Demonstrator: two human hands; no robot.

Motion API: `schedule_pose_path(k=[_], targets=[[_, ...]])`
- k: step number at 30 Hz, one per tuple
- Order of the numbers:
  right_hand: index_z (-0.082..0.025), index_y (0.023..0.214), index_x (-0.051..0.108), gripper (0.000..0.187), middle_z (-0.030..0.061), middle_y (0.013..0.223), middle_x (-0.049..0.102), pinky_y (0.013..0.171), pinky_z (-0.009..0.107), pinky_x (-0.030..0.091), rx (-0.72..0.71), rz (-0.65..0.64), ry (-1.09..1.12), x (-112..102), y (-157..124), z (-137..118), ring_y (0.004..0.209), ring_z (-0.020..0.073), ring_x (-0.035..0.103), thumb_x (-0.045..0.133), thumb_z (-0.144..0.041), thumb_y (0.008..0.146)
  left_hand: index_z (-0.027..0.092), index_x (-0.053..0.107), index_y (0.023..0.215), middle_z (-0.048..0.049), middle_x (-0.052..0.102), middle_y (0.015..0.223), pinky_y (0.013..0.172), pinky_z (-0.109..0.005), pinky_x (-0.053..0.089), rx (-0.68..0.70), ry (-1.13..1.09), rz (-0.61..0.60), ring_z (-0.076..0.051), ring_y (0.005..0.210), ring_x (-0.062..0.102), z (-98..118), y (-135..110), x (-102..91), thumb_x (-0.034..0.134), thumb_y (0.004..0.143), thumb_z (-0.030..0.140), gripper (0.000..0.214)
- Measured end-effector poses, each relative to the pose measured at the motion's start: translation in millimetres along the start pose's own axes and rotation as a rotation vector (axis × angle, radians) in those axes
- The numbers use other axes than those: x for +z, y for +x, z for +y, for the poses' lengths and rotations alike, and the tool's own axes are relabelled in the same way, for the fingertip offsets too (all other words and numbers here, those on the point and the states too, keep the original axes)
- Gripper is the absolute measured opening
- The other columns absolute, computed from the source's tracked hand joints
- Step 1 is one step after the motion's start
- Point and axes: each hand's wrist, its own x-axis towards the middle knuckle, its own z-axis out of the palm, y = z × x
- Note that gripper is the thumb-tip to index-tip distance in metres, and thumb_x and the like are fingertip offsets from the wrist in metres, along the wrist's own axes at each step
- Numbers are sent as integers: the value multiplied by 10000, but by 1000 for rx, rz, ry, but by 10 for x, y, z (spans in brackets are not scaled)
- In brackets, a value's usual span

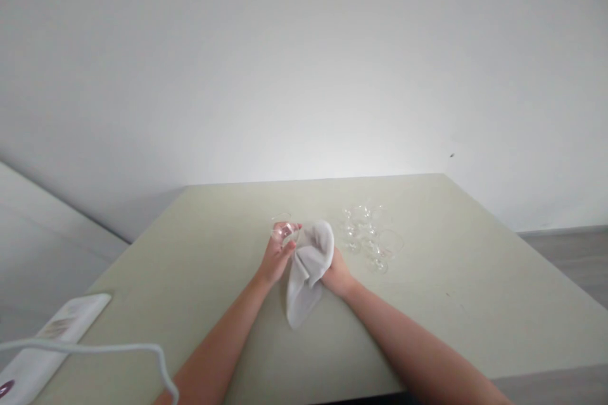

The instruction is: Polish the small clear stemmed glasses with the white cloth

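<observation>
A clear drinking glass is gripped by my left hand, its fingers wrapped round the side. My right hand is closed on a pale grey cloth, which covers most of its fingers and hangs down toward me in a fold. The cloth's near side lies close against the left thumb; I cannot tell whether it touches the glass. To the right of the cloth, several clear stemmed glasses stand close together on the table.
At the left edge lies a white flat box or packet with print on it. A white cable crosses above it in the near left. Behind the table rises a white wall. Grey floor shows at the right.
</observation>
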Motion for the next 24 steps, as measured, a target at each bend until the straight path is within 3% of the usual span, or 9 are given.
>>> schedule_pose_path(k=[1, 3, 5, 7, 10, 13, 18, 24], targets=[[-207, 1191, 565, 429, 85, 1189, 599, 965, 373, 435, -34, -37, -31, 9, -5, -10, 1079, 245, 561, 659, -287, 780, 171, 436, 1168, -149, 566, 1171, 925, -382, 463, 19, -19, -47, -228, 1108, 564, 35, -19, 42, 346, 887, 648, 561], [-201, 1063, 619, 301, 71, 1052, 644, 871, 351, 471, -68, -91, -84, 15, -15, -29, 955, 229, 595, 636, -222, 763, 175, 403, 1239, -176, 516, 1269, 952, -393, 455, 35, -17, -120, -232, 1158, 536, 90, -61, 133, 307, 885, 673, 619], [-190, 888, 632, 144, 42, 861, 651, 743, 308, 480, -32, -111, -106, 12, -26, -41, 793, 195, 597, 568, -162, 762, 190, 387, 1248, -173, 512, 1275, 953, -391, 459, 44, 27, -170, -223, 1168, 527, 99, -91, 206, 303, 888, 672, 607], [-180, 803, 604, 110, 19, 751, 623, 668, 276, 459, 26, -112, -93, 7, -36, -41, 712, 173, 579, 526, -127, 748, 196, 409, 1220, -153, 553, 1204, 918, -380, 476, 40, 59, -187, -216, 1124, 546, 62, -96, 234, 338, 892, 650, 565], [-171, 764, 578, 94, -3, 693, 589, 652, 257, 432, 72, -126, -100, 5, -42, -20, 687, 156, 554, 517, -109, 728, 185, 461, 1161, -104, 597, 1053, 847, -352, 493, -35, -40, -85, -203, 982, 588, -14, -59, 189, 486, 837, 638, 558], [-166, 725, 569, 62, -8, 686, 571, 645, 248, 418, 84, -157, 17, 6, -37, 0, 677, 140, 527, 522, -140, 755, 177, 479, 1159, -72, 622, 992, 806, -312, 484, -193, -324, 27, -172, 874, 602, -16, -13, 92, 669, 740, 569, 604], [-168, 765, 590, 69, -13, 717, 572, 603, 240, 421, 261, -289, 451, -1, -35, -7, 628, 116, 484, 574, -226, 797, 183, 513, 1184, -116, 653, 1104, 842, -336, 467, -359, -792, -104, -199, 928, 625, 63, 3, 16, 697, 758, 483, 552], [-157, 747, 646, 115, -15, 668, 580, 604, 237, 423, 231, -250, 405, -1, -26, -3, 611, 111, 485, 607, -255, 793, 173, 578, 1143, -36, 648, 923, 733, -249, 436, -313, -720, -45, -136, 803, 592, -24, 19, 46, 776, 687, 447, 568]])
